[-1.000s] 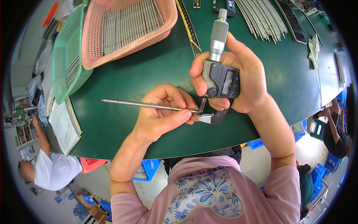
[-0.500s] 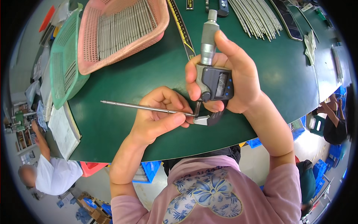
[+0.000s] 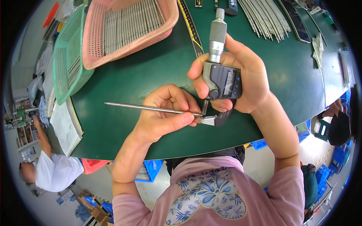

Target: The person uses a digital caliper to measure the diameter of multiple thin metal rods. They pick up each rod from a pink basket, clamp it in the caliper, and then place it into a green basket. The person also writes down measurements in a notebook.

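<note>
My left hand (image 3: 156, 123) pinches a metal rod (image 3: 135, 106) aimed at nine o'clock, my right hand (image 3: 253, 77) wrapping the micrometer (image 3: 217, 77) at two o'clock.

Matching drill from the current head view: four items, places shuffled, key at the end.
Column 1
1. Digital micrometer
2. Slim metal rod
3. Pink perforated basket
4. Smartphone

Column 2
A. Just right of the loose fanned-out rods
B. Gripped in the right hand
C. Beside the green basket, with a row of rods inside
D. Held between thumb and fingers of the left hand

Pairs: 1-B, 2-D, 3-C, 4-A
</note>
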`<action>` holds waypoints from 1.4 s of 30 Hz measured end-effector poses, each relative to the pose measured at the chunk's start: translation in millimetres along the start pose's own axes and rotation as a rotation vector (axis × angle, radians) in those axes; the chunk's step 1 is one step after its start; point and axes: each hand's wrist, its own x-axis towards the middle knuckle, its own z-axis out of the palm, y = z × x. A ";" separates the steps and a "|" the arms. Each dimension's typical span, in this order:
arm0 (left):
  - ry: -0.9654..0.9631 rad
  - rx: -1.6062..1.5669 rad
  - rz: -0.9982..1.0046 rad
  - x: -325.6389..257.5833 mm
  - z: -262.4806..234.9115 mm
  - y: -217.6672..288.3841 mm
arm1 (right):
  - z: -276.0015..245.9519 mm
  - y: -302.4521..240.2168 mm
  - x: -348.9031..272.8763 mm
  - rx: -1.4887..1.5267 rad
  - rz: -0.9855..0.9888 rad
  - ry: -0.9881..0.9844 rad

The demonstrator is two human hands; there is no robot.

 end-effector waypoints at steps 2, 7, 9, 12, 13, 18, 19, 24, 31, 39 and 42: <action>-0.012 0.006 -0.001 -0.7 -0.9 -0.4 | 0.4 0.6 0.4 0.016 0.009 -0.013; -0.016 0.029 -0.016 -1.1 -0.3 0.5 | -0.1 0.7 0.4 -0.004 0.014 -0.051; -0.030 0.025 -0.021 -1.1 -0.1 0.5 | -0.8 1.4 0.1 -0.026 0.008 -0.059; -0.024 0.020 -0.036 -0.9 0.1 0.2 | -0.1 -0.3 -0.7 -0.070 0.004 -0.046; -0.016 0.019 -0.043 -0.9 -0.1 0.3 | 0.5 -0.7 -0.5 -0.085 0.003 -0.038; -0.021 0.032 -0.045 1.4 -0.4 0.0 | -0.2 -0.7 -1.1 -0.048 0.001 -0.037; -0.014 0.040 -0.032 -0.4 -0.8 0.5 | 1.4 -1.1 0.0 -0.049 0.014 -0.034; -0.007 0.006 0.013 -1.9 -3.1 3.4 | 5.2 -3.8 -1.6 -0.025 0.019 -0.009; -0.114 0.331 -0.413 -8.0 6.6 23.1 | 4.0 -9.5 -4.1 -0.123 -0.213 -0.026; -0.142 0.315 -0.544 -7.1 5.6 37.0 | -2.4 -13.7 -9.6 -0.157 -0.177 -0.105; -0.156 0.121 -0.237 -7.7 -16.0 54.7 | -4.9 -11.0 -9.8 -0.048 -0.189 -0.055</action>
